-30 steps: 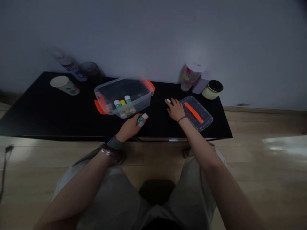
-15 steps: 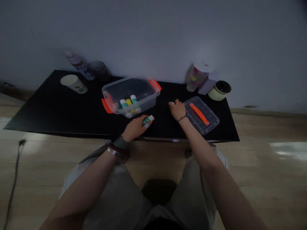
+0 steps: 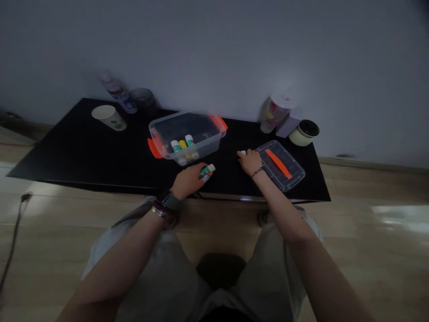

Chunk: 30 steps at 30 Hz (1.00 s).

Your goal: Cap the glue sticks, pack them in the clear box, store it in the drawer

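Head view, looking down at your two hands over a black surface (image 3: 70, 152) set against a pale wall (image 3: 214, 49), with a wooden floor (image 3: 43, 241) below it. At far left, a dark cable (image 3: 14, 237) runs across the floor. Along the back of the surface, from the left, stand a paper cup (image 3: 109, 118) lying on its side, a blurred bottle (image 3: 118, 92) and a dark jar (image 3: 144, 102), the last two close to the wall.

Nearer you sits a clear box (image 3: 201, 127) with orange handles, and inside it, at its front, are glue sticks (image 3: 182, 150) with white, teal and yellow parts. Just in front of the box is your left hand (image 3: 188, 181), with a watch (image 3: 166, 200) on the wrist. Its grip is closed around a single glue stick (image 3: 207, 170), which points to the right, clear of the box.

Your right hand (image 3: 250, 162) rests on the surface, its fingers curled over a small white object (image 3: 243, 153), mostly hidden. You cannot tell whether the grip has hold of it. Just to the right lies a clear lid (image 3: 291, 176) with an orange strip (image 3: 278, 163). Behind the lid, against the wall, stand a tumbler (image 3: 276, 115), a lilac carton (image 3: 288, 128) and a cream mug (image 3: 303, 135).
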Tool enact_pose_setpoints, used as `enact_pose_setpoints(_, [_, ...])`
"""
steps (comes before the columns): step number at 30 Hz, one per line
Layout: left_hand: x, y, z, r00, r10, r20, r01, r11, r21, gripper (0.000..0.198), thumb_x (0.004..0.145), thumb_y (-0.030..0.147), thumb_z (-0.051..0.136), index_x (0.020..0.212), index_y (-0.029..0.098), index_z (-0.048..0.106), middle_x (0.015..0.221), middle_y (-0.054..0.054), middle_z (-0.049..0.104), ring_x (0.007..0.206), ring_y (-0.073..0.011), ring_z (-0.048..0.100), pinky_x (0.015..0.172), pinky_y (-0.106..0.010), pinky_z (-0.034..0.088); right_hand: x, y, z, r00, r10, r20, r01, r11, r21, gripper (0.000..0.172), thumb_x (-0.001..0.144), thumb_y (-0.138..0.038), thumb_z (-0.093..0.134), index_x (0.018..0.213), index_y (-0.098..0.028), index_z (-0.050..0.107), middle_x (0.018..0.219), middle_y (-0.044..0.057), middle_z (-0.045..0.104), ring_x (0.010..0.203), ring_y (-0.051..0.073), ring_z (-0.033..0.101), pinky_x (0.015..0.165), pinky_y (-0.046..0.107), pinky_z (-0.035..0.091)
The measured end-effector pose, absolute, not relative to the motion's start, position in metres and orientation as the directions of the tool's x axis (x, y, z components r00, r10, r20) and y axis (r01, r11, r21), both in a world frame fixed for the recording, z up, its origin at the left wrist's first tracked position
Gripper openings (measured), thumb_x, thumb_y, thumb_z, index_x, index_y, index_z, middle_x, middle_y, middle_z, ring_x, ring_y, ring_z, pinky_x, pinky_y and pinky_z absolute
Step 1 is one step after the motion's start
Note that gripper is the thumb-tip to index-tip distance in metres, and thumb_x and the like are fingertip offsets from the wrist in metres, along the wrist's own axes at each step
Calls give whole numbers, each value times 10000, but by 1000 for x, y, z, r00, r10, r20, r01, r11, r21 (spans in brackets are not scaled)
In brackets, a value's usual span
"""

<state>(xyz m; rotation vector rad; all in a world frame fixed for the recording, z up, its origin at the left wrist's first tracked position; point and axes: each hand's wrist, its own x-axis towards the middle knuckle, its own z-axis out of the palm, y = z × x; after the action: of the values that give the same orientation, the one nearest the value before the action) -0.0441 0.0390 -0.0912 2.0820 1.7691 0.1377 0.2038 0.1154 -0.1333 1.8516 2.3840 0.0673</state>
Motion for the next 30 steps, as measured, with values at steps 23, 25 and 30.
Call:
enact_pose_setpoints(23, [-12,28,-93,404,889,-218,219,137,966,582,825,649,591,1140,160,576,832,-27,638,572,-114,591,508,-229,460,194,52,-88,-261,938,-228,-151,-272,-950,361,802,-438,688,1054,-252,508,999,17,685,923,162,687,722,267,535])
enact_pose_setpoints(25, [-9,25,-91,415,878,-237,173,179,968,585,820,649,604,1147,167,555,825,-17,623,543,-98,572,476,-212,439,191,48,-88,-254,941,-222,-180,-272,-945,390,764,-453,736,983,-251,483,967,1,685,895,154,682,733,280,548])
enact_pose_setpoints(30, [-9,21,-89,400,879,-260,130,226,965,543,833,629,611,1121,173,550,814,-4,597,506,-75,541,432,-186,400,186,44,-93,-242,957,-160,-150,-200,-968,452,705,-456,792,904,-255,439,851,-42,646,818,134,648,720,283,559])
